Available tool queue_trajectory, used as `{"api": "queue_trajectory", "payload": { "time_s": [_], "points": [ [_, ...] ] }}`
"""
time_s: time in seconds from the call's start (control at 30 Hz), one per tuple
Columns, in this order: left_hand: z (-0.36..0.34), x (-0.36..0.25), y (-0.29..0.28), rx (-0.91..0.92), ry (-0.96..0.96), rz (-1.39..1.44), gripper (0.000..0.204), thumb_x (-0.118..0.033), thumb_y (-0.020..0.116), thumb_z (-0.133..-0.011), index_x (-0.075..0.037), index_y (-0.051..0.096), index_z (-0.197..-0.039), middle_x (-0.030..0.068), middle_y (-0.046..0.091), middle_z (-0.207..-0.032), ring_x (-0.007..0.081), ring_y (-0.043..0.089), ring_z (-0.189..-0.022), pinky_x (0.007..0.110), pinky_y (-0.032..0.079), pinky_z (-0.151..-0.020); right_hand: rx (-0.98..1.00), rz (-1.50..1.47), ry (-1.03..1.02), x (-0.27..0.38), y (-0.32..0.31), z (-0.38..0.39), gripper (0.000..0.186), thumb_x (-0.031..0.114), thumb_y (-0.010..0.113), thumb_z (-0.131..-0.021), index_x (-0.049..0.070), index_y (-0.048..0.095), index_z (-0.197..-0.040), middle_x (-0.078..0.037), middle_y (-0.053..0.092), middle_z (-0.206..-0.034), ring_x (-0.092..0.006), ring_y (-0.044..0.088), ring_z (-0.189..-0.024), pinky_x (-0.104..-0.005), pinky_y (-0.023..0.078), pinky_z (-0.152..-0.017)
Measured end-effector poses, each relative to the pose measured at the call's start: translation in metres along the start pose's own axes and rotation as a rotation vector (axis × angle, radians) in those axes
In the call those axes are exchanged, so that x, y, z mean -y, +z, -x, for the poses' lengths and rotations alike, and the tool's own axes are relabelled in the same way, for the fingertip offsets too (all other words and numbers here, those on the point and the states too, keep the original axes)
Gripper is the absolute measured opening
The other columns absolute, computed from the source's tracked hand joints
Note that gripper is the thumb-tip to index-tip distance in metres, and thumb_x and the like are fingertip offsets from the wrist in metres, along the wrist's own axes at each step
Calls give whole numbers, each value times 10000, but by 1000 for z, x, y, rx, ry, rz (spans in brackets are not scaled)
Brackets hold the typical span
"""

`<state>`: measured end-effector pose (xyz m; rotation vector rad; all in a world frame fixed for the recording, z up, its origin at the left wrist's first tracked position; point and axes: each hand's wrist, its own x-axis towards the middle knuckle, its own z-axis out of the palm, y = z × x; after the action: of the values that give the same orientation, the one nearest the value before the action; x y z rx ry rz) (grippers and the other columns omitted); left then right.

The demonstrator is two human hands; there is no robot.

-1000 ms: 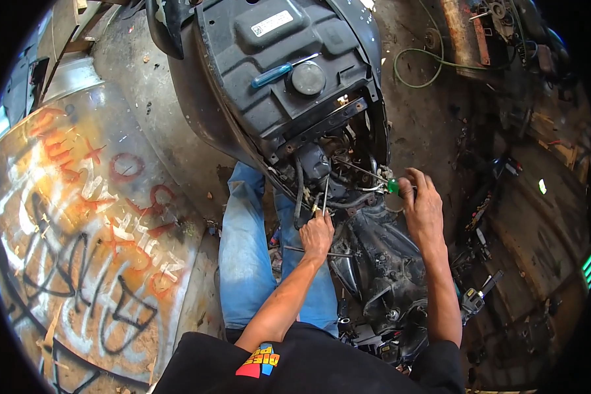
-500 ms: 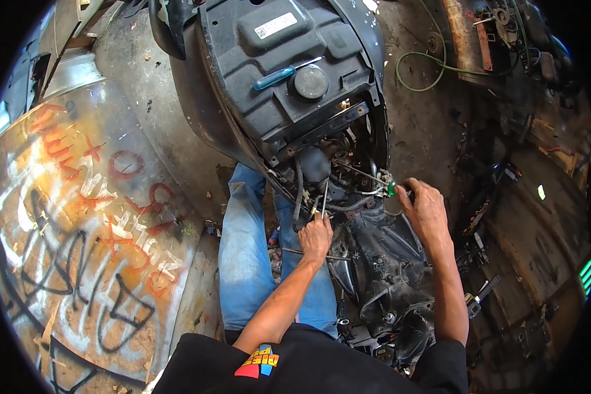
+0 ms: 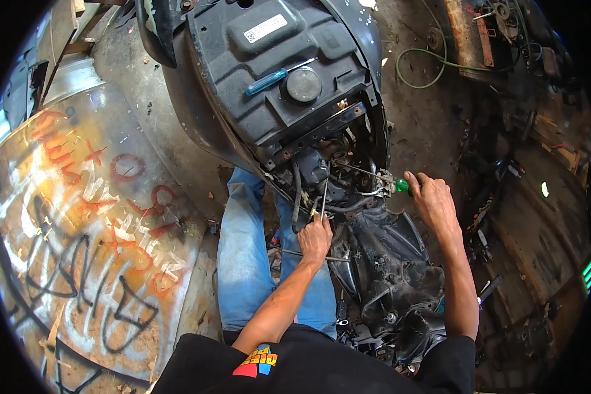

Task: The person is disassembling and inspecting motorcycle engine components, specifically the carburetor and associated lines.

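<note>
My right hand (image 3: 432, 199) is closed around the green handle of a screwdriver (image 3: 402, 186). A long thin shaft runs from near that handle leftward into the opening below the seat area of a scooter (image 3: 243, 125). My left hand (image 3: 317, 238) grips the lower end of a thin metal rod (image 3: 324, 199), which points up beside a black box-shaped part (image 3: 310, 165). What the rod ends in is hidden by my fingers. Hoses and wires lie around both hands. A blue-handled screwdriver (image 3: 267, 82) rests on the black plastic panel, touching a round cap (image 3: 303, 85).
A paint-marked board (image 3: 92, 217) fills the left side. Black scooter body panels (image 3: 384, 256) lie below my hands, beside my jeans-covered legs (image 3: 246, 256). Loose parts litter the floor on the right. A green hose (image 3: 404, 75) loops at the upper right.
My right hand has shifted slightly right and up, turning at the wrist; more of the green handle shows. My left hand stays nearly in place. The scooter appears a little further left in view.
</note>
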<state>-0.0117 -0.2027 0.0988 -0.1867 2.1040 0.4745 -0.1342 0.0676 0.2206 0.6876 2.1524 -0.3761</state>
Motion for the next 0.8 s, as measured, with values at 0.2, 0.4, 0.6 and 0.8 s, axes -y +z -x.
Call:
{"api": "queue_trajectory", "payload": {
  "time_s": [0.2, 0.4, 0.6, 0.8],
  "points": [
    [0, -2, 0, -11, 14, -35, 392, -333, 483, -1042, 2, 683, -1005, 261, 703, -749, 453, 705, -726, 539, 563, -705, -188, -119, -295, -13, 1, 1, 332, 307, 697, -947, 39, 681, -1142, -199, 685, -1047, -388, 664, -986, -462, 514, -837],
    [0, -1, 2, -10, 13, -52, 396, -336, 479, -1041, 1, 686, -1017, 264, 705, -758, 455, 706, -731, 542, 563, -712, 25, 0, -163, -20, -1, -4, 310, 219, 666, -939, 75, 690, -1212, -213, 681, -1032, -380, 674, -923, -467, 523, -810],
    [0, -2, 3, -3, 15, -56, 402, -339, 479, -1040, 3, 691, -1024, 268, 707, -767, 455, 708, -739, 539, 565, -719, -4, -81, -281, -33, -3, 3, 357, 209, 723, -851, 99, 726, -1190, -181, 668, -897, -373, 659, -858, -460, 516, -797],
    [0, -4, 2, -4, 2, -65, 398, -339, 483, -1038, 2, 688, -1038, 271, 708, -776, 457, 706, -740, 540, 564, -716, 27, -179, -243, -51, 11, 12, 418, 181, 697, -843, 111, 706, -1255, -184, 666, -923, -378, 655, -864, -447, 512, -804]
  ]
}}
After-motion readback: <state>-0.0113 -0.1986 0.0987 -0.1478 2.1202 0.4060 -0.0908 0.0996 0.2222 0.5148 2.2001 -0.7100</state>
